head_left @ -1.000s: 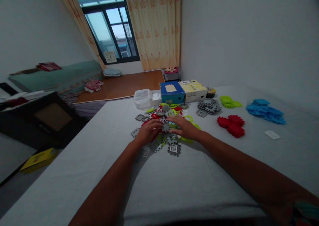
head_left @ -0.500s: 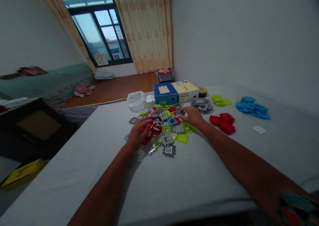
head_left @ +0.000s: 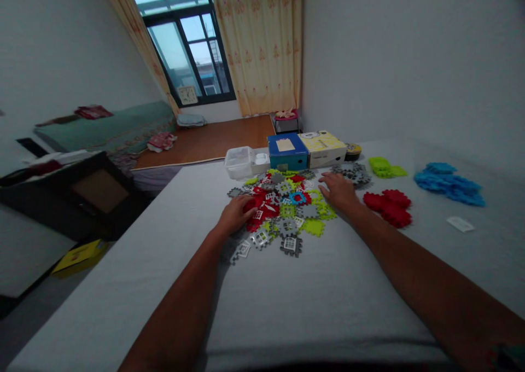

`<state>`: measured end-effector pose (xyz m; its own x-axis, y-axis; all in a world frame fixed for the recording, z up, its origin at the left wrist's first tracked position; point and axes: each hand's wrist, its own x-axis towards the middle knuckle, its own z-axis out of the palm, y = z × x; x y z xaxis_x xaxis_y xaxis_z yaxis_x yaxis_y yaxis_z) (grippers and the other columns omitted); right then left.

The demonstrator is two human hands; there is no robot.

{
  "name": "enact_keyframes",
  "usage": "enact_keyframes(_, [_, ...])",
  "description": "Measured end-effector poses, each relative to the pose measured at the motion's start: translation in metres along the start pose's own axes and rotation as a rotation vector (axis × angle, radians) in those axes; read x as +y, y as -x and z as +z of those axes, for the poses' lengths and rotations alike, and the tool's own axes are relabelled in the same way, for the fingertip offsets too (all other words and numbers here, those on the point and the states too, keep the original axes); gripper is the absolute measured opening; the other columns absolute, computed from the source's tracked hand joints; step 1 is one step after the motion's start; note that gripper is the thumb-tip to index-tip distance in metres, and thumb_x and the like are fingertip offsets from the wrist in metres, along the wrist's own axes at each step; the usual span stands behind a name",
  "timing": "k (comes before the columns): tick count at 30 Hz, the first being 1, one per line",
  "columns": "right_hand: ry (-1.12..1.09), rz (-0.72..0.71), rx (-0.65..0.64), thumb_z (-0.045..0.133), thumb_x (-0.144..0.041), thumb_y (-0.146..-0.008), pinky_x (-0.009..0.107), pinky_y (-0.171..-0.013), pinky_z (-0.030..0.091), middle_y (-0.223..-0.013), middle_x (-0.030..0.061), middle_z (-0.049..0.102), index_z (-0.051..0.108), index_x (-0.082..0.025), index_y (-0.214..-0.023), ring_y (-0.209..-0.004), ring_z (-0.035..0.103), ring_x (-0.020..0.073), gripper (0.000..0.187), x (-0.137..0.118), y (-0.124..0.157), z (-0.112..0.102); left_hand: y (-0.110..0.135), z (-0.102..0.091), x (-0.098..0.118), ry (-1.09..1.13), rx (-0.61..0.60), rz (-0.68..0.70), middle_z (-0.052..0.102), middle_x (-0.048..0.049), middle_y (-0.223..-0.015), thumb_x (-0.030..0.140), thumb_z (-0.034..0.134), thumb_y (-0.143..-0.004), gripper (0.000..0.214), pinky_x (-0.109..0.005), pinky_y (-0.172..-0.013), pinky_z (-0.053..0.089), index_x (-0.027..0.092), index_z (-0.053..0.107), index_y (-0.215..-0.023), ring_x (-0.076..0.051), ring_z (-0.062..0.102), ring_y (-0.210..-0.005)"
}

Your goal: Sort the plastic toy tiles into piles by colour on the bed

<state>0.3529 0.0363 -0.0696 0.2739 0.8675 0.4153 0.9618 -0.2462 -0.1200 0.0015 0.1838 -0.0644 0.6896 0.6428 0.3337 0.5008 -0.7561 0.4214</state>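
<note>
A mixed pile of notched plastic building tiles (head_left: 287,210) in grey, red, lime and one blue lies on the white-covered table. At the pile's left side, my left hand (head_left: 234,214) has its thumb and fingers closed about a red building tile (head_left: 249,203). My right hand (head_left: 339,191) hovers just right of the pile, its fingers bent and apart, with nothing visible between them. Beyond it sits a stack of dark grey tiles (head_left: 353,174). Red tiles (head_left: 389,207) are grouped to the right of that hand.
Lime tiles (head_left: 384,167) and a blue tile heap (head_left: 448,183) lie farther right, near a small white piece (head_left: 460,224). Along the back stand a clear plastic container (head_left: 239,163), a blue box (head_left: 287,152) and a yellow-and-white box (head_left: 323,149). The table's left edge drops to the floor.
My right hand has moved away from the pile's right part, toward the grey stack. My left hand stays at the red tiles. The view has turned slightly left.
</note>
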Motion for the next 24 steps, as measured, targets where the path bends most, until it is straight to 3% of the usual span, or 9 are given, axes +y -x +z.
enact_keyframes(7, [-0.063, -0.224, -0.02, 0.047, -0.03, -0.099, 0.042, -0.084, 0.043, -0.138, 0.0089, 0.061, 0.067, -0.022, -0.119, -0.114, 0.054, 0.0289, 0.03, -0.041, 0.006, -0.011, 0.001, -0.005, 0.008, -0.264, -0.036, 0.007, 0.072, -0.0037, -0.122, 0.037, 0.049, -0.094, 0.029, -0.036, -0.094, 0.049, 0.031, 0.077, -0.096, -0.024, 0.066, -0.109])
enact_keyframes(10, [-0.072, -0.283, -0.01, 0.049, -0.028, -0.098, 0.04, -0.082, 0.042, -0.136, 0.0092, 0.062, 0.066, -0.021, -0.12, -0.113, 0.055, 0.0279, 0.028, -0.052, 0.008, -0.011, -0.001, -0.006, 0.007, -0.338, -0.03, 0.013, 0.073, -0.004, -0.12, 0.038, 0.046, -0.095, 0.032, -0.036, -0.092, 0.049, 0.03, 0.077, -0.098, -0.025, 0.065, -0.11])
enact_keyframes(16, [-0.063, -0.383, -0.046, 0.053, -0.027, -0.097, 0.036, -0.078, 0.04, -0.132, 0.0093, 0.064, 0.067, -0.022, -0.114, -0.113, 0.055, 0.0259, 0.023, -0.062, 0.011, -0.008, -0.002, -0.006, 0.01, -0.353, -0.05, -0.055, 0.07, -0.0054, -0.122, 0.055, 0.048, -0.092, 0.039, -0.032, -0.079, 0.051, 0.031, 0.074, -0.11, -0.025, 0.064, -0.108])
enact_keyframes(24, [-0.095, -0.433, -0.044, 0.051, -0.022, -0.097, 0.035, -0.081, 0.038, -0.126, 0.0101, 0.066, 0.065, -0.021, -0.114, -0.112, 0.056, 0.0242, 0.022, -0.064, 0.013, -0.002, -0.001, -0.012, 0.022, -0.554, -0.107, -0.036, 0.072, -0.0076, -0.117, 0.042, 0.046, -0.094, 0.034, -0.031, -0.071, 0.049, 0.028, 0.076, -0.1, -0.025, 0.068, -0.094])
